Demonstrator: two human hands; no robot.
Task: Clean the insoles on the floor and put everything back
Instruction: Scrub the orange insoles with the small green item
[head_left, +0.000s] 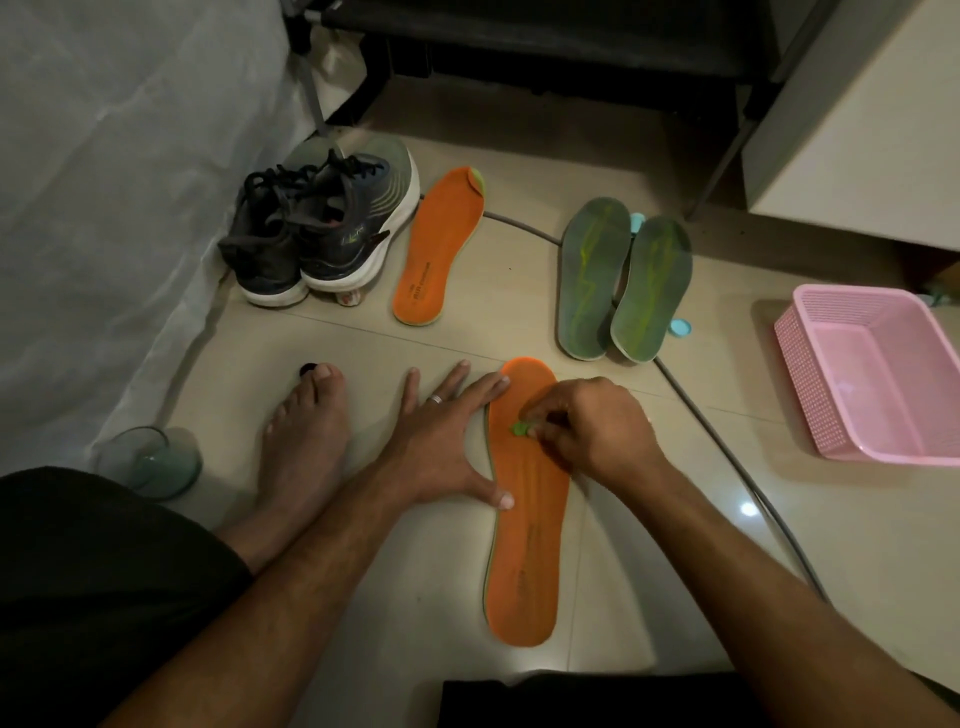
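The right hand (597, 431) has its grip closed, fingers curled and pinching a small green object (518, 428) against the forepart of the near orange insole (527, 519); what the green thing is cannot be made out, as the fingers cover most of it. The left hand (447, 436) lies flat with fingers spread, thumb and forefinger pressing on the insole's left edge. This insole rests on the floor (675, 545) with its long axis running away from the person, toe at the far end and heel nearest.

Further off, a second orange insole (436, 249) points the same way, leaning slightly right, just beside a pair of dark running shoes (317, 228). To the right two grey-green insoles (623, 280) lie side by side, overlapping, and hide most of a pale blue item behind them. A pink basket (872, 374) is cut off by the right edge. A bare foot (306, 441) and a glass (150, 462) sit at the left.
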